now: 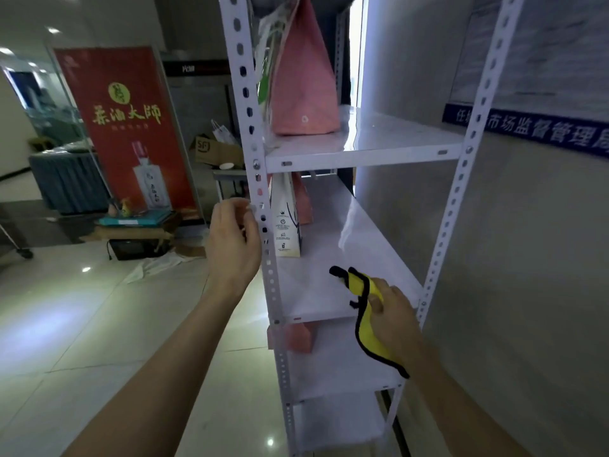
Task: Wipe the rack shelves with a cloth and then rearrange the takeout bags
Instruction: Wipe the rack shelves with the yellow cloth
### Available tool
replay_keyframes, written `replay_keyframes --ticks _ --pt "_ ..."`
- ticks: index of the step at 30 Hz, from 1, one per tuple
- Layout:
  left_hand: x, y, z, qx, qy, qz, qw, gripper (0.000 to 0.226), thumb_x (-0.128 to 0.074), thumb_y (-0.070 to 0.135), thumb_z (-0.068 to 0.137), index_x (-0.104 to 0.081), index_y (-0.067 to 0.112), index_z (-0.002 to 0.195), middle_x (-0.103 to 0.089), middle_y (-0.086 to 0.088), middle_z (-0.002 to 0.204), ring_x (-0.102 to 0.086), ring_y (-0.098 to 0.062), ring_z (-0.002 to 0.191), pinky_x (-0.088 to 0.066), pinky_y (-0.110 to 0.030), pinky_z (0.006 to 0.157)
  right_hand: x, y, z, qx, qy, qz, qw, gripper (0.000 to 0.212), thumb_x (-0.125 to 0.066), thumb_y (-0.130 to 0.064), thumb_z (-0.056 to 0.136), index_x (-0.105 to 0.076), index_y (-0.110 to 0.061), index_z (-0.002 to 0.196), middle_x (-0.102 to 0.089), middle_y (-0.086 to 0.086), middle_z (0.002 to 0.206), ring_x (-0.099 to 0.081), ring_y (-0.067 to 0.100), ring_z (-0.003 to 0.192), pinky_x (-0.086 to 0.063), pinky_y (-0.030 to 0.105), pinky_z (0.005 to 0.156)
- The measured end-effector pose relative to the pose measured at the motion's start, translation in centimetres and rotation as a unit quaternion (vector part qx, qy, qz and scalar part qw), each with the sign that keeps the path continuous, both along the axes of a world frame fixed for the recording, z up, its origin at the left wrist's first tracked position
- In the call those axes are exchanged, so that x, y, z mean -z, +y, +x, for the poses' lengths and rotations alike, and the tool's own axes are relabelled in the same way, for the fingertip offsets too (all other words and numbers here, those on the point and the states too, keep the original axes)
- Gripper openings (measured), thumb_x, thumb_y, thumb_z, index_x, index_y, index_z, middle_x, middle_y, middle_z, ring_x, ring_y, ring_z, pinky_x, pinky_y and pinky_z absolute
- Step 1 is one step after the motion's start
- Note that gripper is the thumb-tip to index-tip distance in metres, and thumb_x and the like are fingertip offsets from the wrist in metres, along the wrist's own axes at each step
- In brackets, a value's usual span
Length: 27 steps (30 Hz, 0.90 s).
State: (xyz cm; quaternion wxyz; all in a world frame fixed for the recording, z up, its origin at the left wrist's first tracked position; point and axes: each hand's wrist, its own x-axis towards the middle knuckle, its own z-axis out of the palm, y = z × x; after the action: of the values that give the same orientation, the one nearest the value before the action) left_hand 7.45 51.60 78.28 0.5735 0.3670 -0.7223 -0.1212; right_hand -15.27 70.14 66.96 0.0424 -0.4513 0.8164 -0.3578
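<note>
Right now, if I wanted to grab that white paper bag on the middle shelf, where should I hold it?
Probably near its top, reaching in from the open front. The white bag stands upright, narrow side facing you, close beside the left post, with a pink bag behind it, so its sides look crowded.

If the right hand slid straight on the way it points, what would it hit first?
Probably the white bag on that shelf; the right hand and cloth aim toward it, though depth is unclear.

Left hand, right hand, fingers curled
</note>
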Motion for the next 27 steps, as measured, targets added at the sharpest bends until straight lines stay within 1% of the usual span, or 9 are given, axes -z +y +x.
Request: replay_keyframes --ticks 5,9,15,17,19,21,23,25,27 --pt "-5.9 -1.3 -1.0 -0.009 0.037 -0.051 0.998 0.022 -0.047 0.037 0.108 -0.056 0.027 0.126 -0.060 0.007 0.121 -0.060 -0.008 0.101 -0.059 -0.047 0.088 -12.6 4.3 0.7 0.001 0.064 -0.266 0.962 0.039 -0.047 -0.032 0.108 -0.055 -0.034 0.146 -0.062 -0.007 0.131 -0.057 0.014 0.121 -0.046 0.038 0.098" --pt "-11.0 -1.9 -2.1 0.009 0.052 -0.068 0.996 0.037 -0.043 0.043 0.110 -0.051 0.026 0.142 -0.061 0.006 0.129 -0.059 -0.007 0.110 -0.057 -0.043 0.096 -24.3 1.6 0.4 0.003 0.168 -0.329 0.929 0.043 -0.049 -0.031 0.109 -0.054 -0.026 0.151 -0.056 0.003 0.141 -0.051 0.021 0.129 -0.037 0.029 0.100" --pt "-17.2 -3.7 -3.2 0.022 0.058 -0.071 0.996 0.071 -0.034 0.068 0.109 -0.033 0.024 0.165 -0.053 0.003 0.155 -0.059 -0.016 0.133 -0.051 -0.047 0.111 -31.2 -9.9 0.3 -0.108 0.270 -0.150 0.945 0.042 -0.049 -0.016 0.107 -0.055 -0.022 0.148 -0.060 0.013 0.130 -0.053 0.036 0.120 -0.048 0.043 0.093" --pt "-19.0 -4.6 -3.7 0.020 0.049 -0.078 0.996 0.077 -0.036 0.074 0.107 -0.027 0.028 0.168 -0.049 0.006 0.161 -0.057 -0.009 0.137 -0.050 -0.046 0.112 -30.9 -13.7 0.1 -0.139 0.276 -0.084 0.947 0.046 -0.052 -0.011 0.102 -0.055 -0.024 0.146 -0.061 0.014 0.121 -0.055 0.036 0.114 -0.052 0.045 0.087" --pt "-20.0 -5.3 -4.4 0.009 0.019 -0.105 0.994 0.068 -0.037 0.068 0.108 -0.026 0.033 0.166 -0.053 0.010 0.155 -0.060 0.012 0.112 -0.056 -0.043 0.095 -30.4 -16.5 -0.8 -0.138 0.270 -0.027 0.952 0.048 -0.052 -0.010 0.100 -0.055 -0.027 0.145 -0.060 0.014 0.118 -0.055 0.036 0.113 -0.052 0.043 0.082" --pt "-19.8 -6.0 -5.2 -0.002 0.008 -0.126 0.992 0.059 -0.038 0.060 0.110 -0.024 0.037 0.163 -0.061 0.010 0.142 -0.061 0.011 0.086 -0.055 -0.038 0.076 -30.0 -18.7 -2.1 -0.125 0.259 -0.008 0.958 0.048 -0.052 -0.012 0.099 -0.057 -0.030 0.143 -0.060 0.013 0.117 -0.056 0.037 0.113 -0.046 0.039 0.077" --pt "-19.0 -6.4 -5.6 -0.015 0.016 -0.139 0.990 0.056 -0.038 0.055 0.111 -0.022 0.039 0.162 -0.066 0.008 0.133 -0.062 0.000 0.078 -0.052 -0.036 0.068 -29.7 -20.2 -2.9 -0.117 0.246 0.011 0.962 0.051 -0.052 -0.017 0.097 -0.057 -0.035 0.144 -0.059 0.012 0.122 -0.054 0.038 0.118 -0.047 0.044 0.087" --pt "-18.5 -6.8 -5.9 -0.036 0.021 -0.152 0.988 0.056 -0.039 0.052 0.111 -0.023 0.036 0.162 -0.068 0.006 0.129 -0.065 -0.011 0.081 -0.049 -0.034 0.067 -29.5 -21.0 -3.2 -0.114 0.240 0.056 0.962 0.059 -0.053 -0.021 0.094 -0.052 -0.037 0.150 -0.058 0.011 0.131 -0.051 0.039 0.126 -0.043 0.054 0.106" --pt "-18.4 -7.0 -6.1 -0.055 0.025 -0.163 0.985 0.057 -0.039 0.051 0.111 -0.025 0.031 0.163 -0.068 0.004 0.132 -0.070 -0.016 0.089 -0.047 -0.033 0.069 -29.4 -21.2 -2.8 -0.116 0.241 0.083 0.960 0.061 -0.052 -0.023 0.094 -0.048 -0.035 0.154 -0.054 0.012 0.144 -0.047 0.040 0.133 -0.036 0.057 0.113"
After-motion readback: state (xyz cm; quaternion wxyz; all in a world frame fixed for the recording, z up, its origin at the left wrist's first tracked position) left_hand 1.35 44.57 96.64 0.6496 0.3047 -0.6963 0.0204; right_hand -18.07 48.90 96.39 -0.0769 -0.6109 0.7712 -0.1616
